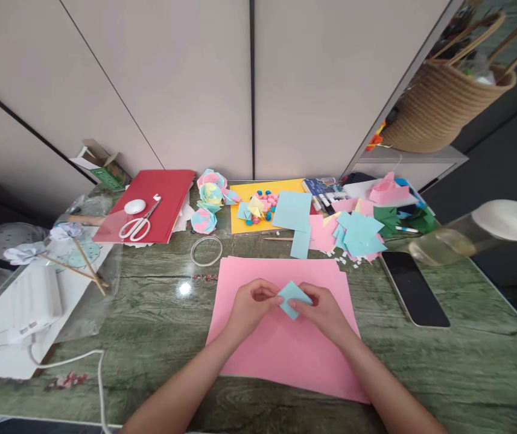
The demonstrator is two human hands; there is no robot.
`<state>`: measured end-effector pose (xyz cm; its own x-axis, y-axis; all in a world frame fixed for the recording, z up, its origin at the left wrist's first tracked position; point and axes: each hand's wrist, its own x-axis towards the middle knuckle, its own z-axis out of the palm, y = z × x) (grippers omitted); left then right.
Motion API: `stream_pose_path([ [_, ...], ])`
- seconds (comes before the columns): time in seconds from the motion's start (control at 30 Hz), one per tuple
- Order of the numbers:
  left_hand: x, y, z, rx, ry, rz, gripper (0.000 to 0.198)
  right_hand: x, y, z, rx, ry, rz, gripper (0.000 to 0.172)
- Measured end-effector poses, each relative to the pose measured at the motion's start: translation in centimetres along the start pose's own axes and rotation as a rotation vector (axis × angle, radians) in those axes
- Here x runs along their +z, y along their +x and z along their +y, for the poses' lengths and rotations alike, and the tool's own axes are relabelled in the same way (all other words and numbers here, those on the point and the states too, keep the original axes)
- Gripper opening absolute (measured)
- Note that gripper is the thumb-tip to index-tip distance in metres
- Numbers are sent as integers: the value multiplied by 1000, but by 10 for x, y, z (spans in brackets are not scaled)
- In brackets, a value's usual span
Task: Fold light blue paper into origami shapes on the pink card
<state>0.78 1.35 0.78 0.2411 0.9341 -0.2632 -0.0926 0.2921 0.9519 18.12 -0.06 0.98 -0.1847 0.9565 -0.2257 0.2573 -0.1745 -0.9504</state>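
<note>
We pinch a light-blue paper square (291, 293) with left hand (250, 304) and right hand (325, 307), above the pink paper (280, 361) near the table's (145, 319) front edge; a smartphone (414, 292) lies toward the right edge.

dark-screened phone (415, 290) | woven basket (443, 105) | open carton (108, 176) | white cable (100, 381)

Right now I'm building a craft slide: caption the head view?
Left hand and right hand hold a small light-blue paper square over pink sheets, scissors lying to the left.
</note>
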Motion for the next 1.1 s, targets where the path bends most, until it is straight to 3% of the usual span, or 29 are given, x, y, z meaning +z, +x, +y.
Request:
stream_pose_path([
  [0.2, -6, 4, 1, -2, -15, 63, 17, -9, 2, -1, 1, 86, -13, 15],
  [0.63, -14, 8, 6, -39, -80, 95, 21, -18, 5, -2, -63, 162, 84, 15],
  [0.73, -14, 9, 3, -38, -79, 77, 22, -17, 4, -6, -96, 204, 113, 18],
  [0.83, -10, 6, 0, -19, -51, 34, 20, -9, 1, -12, -113, 146, 47, 27],
  [0.93, -5, 2, 1, 29, -11, -10, 16, 2, -4, -14, -86, 40, -9, 17],
  [1.1, 1, -4, 3, 117, 82, -59, 11, 9, -7, -12, -67, -31, 23, 20],
])
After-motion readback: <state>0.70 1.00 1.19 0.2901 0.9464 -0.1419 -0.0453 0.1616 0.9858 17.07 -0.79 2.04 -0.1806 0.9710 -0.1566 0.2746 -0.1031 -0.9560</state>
